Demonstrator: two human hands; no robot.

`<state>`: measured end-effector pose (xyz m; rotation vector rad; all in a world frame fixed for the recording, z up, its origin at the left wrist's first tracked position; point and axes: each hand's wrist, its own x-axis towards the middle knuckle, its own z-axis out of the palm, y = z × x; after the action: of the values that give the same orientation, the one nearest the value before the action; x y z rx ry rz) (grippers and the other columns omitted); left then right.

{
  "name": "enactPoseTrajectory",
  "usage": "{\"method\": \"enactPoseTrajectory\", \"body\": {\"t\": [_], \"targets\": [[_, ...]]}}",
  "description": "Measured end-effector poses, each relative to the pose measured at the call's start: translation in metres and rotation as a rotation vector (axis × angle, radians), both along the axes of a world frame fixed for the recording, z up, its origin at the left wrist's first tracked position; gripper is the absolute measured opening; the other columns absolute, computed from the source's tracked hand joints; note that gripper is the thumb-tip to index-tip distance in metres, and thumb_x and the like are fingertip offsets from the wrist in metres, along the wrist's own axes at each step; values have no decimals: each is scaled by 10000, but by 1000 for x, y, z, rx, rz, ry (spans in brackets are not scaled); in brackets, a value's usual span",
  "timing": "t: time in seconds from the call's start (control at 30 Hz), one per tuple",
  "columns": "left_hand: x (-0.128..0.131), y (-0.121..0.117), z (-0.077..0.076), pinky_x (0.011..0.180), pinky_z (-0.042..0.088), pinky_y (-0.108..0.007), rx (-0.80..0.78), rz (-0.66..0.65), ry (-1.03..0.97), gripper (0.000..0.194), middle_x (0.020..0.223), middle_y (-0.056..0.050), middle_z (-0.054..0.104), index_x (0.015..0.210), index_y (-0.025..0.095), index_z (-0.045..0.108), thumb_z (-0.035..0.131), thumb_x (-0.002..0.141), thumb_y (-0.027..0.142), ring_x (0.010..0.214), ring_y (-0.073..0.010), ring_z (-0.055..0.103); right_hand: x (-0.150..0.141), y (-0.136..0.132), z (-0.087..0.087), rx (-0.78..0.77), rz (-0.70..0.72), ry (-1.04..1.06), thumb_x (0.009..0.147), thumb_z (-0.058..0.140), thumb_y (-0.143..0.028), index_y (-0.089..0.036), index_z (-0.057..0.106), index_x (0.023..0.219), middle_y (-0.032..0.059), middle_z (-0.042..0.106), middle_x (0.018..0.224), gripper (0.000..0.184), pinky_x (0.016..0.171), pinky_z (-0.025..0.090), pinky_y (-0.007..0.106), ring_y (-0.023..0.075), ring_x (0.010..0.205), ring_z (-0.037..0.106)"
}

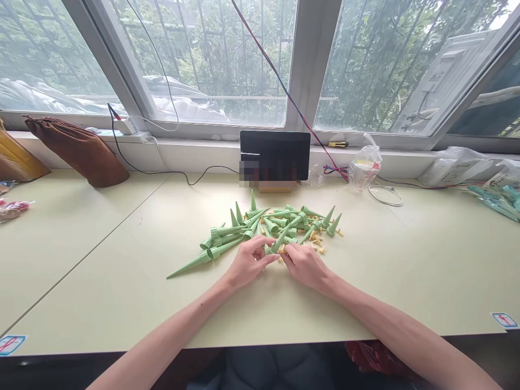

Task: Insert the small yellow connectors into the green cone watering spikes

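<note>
A heap of green plastic cone-shaped spikes (260, 227) lies in the middle of the pale table (122, 281), mixed with several small yellow pieces (319, 241). My left hand (247, 262) pinches the wide end of one green spike (280, 242) that points up and away over the heap. My right hand (304, 264) meets it at the same spot, fingers pinched on a small yellow piece (281, 250) at the spike's end. One long spike (189, 266) lies apart at the left.
A black tablet (274, 156) stands on a stand behind the heap. A brown pouch (79, 149) lies at the left, a plastic bag (365, 165) and white cable (385, 195) at the right, teal clips (498, 199) at the far right. Cables run along the windowsill.
</note>
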<state>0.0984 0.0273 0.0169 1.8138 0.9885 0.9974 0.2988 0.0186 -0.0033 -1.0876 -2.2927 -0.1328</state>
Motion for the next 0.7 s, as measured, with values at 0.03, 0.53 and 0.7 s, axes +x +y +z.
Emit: {"method": "enactPoseTrajectory", "body": {"t": [0.03,0.53,0.7], "targets": [[0,0,0,476,492,-215,-2,-2,-8,324,868,-5,579,1085,191,686,728,829,385,522,-70,519,0,0,1,-12,3,10,1039,348,-221,-176,498,702,11,542,611,372,501,234,260,117,497,416],[-1,-1,8,469,500,-208,-75,-53,-60,299,989,-44,627,1102,195,724,722,831,322,518,-56,512,4,-1,7,-139,85,147,987,425,-193,-179,487,664,-6,521,595,328,499,260,240,102,496,389],[-2,-1,8,470,499,-198,-74,-77,-71,286,1003,-59,634,1100,192,737,716,837,301,541,-60,518,5,-1,7,-170,127,178,986,436,-196,-169,523,688,3,557,627,311,503,281,235,100,510,414]]}}
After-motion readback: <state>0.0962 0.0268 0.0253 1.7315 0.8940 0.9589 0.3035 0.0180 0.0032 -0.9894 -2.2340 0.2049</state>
